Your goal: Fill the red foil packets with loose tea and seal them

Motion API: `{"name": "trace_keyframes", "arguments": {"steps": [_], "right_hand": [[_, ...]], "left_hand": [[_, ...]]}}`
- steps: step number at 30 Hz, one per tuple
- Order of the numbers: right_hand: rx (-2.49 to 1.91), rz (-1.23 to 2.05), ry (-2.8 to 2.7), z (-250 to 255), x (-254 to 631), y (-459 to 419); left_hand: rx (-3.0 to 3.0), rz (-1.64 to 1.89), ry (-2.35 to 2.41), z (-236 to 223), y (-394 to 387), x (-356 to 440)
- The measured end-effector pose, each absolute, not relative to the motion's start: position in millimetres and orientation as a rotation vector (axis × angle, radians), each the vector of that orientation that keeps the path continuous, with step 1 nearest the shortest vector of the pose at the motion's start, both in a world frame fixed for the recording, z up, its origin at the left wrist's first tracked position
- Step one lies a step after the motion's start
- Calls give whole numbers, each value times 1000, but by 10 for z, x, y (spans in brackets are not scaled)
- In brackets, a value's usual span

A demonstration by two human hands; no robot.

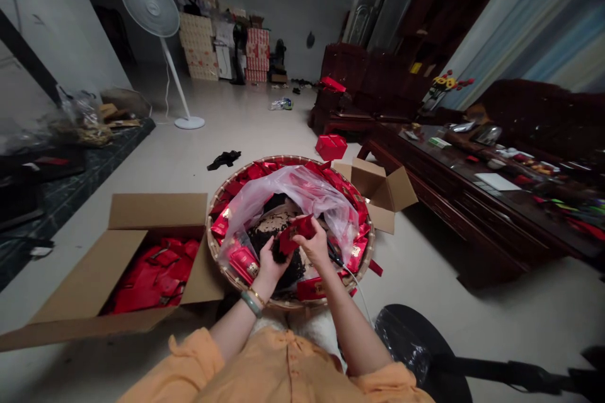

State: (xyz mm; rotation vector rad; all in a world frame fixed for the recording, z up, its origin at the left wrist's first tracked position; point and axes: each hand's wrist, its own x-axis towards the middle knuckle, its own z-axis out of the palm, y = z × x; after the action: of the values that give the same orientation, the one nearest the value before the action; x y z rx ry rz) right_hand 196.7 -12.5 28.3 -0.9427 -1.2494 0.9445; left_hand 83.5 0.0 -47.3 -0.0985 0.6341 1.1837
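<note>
My left hand is cupped, palm up, around a small heap of dark loose tea leaves. My right hand pinches a small red packet between thumb and fingers, right over the leaves. Whether the packet's mouth is open is too small to tell. Below both hands is a large round bamboo basket. A clear plastic bag lies spread inside it, with more dark leaves and a light brown patch showing. Several red packets line the basket around the bag.
On the left, an open carton is full of red packets. Another open carton stands behind the basket at right, beside a red box. A long wooden table runs along the right. A black round base sits nearby; a white fan stands farther back.
</note>
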Motion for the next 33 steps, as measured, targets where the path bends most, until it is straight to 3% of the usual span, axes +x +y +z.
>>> {"name": "trace_keyframes", "arguments": {"steps": [13,20,33], "right_hand": [[-695,1300,-287,-355,2213,-27],[-622,1345,-270,-503,2065,28],[-603,1359,-365,-634,1879,53]], "left_hand": [[-133,963,486,-286,-32,707],[148,796,744,-196,47,673],[405,847,870,-209,96,593]]}}
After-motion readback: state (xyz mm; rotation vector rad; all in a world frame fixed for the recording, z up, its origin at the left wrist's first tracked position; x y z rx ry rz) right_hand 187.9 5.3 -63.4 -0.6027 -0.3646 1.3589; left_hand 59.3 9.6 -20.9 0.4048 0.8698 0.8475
